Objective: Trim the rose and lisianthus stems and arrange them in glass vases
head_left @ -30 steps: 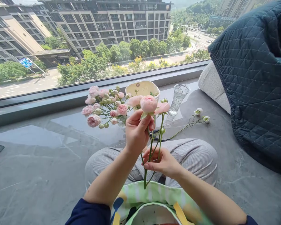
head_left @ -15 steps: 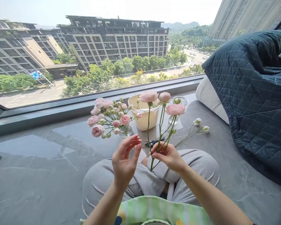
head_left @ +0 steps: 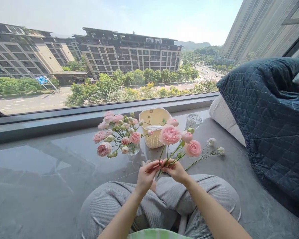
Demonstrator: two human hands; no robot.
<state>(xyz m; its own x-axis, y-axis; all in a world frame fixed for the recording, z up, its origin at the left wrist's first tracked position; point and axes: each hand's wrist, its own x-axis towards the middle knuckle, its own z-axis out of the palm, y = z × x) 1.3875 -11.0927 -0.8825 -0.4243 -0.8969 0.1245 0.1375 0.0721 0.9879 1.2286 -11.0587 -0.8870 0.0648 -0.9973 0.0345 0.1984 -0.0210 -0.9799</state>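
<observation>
Grey stone window seat [head_left: 40, 172]: pink roses [head_left: 169, 134] held upright, left hand [head_left: 147, 176] and right hand [head_left: 175, 171] pinched closed on their green stems [head_left: 173, 156]; beyond, cream woven basket [head_left: 154, 139] beside glass vase [head_left: 134, 149] holding pink spray roses [head_left: 119, 132].

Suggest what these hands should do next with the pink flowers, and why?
Probably lower the pink garden roses into the cut-glass vase: the left hand and right hand hold their stems together, and that vase, just beyond them beside the cream basket, shows no stems in it.
</observation>
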